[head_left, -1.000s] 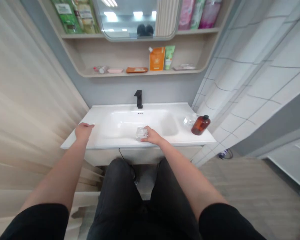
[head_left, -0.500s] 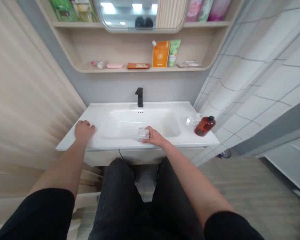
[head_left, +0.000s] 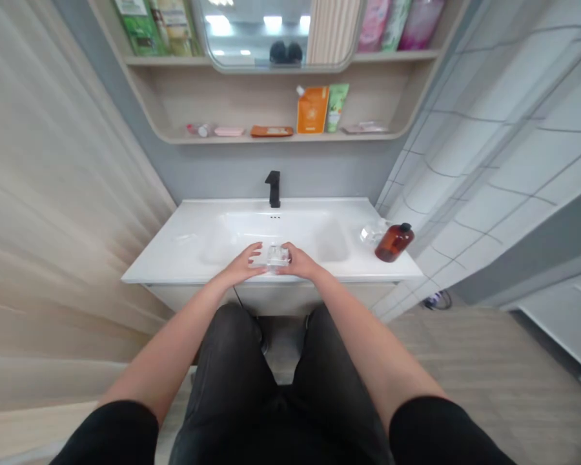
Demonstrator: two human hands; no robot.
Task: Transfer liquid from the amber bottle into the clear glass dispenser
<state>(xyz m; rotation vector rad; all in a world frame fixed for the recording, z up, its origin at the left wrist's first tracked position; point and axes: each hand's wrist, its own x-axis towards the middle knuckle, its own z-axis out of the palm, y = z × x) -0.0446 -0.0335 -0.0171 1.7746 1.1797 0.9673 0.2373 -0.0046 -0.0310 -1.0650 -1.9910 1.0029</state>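
Observation:
My right hand (head_left: 300,263) grips a small clear plastic box (head_left: 277,256) from its right side, above the front rim of the white sink (head_left: 336,242). On the box's other side is my left hand (head_left: 244,265), its fingers apart and curved toward it. Whether the left fingertips touch the box is too blurred to tell. A thin, pale, see-through piece (head_left: 185,237) lies on the counter to the left of the basin.
A black faucet (head_left: 274,188) rises behind the basin. On the counter's right stand an amber bottle (head_left: 393,243) and a clear object (head_left: 370,232). Above, a shelf (head_left: 213,139) carries an orange pouch (head_left: 312,111), a green tube (head_left: 337,108) and several small items. A curtain (head_left: 53,194) hangs at the left.
My left hand has moved right from the counter's left end to beside the clear box, uncovering the pale piece there. My right hand still holds the box in nearly the same place.

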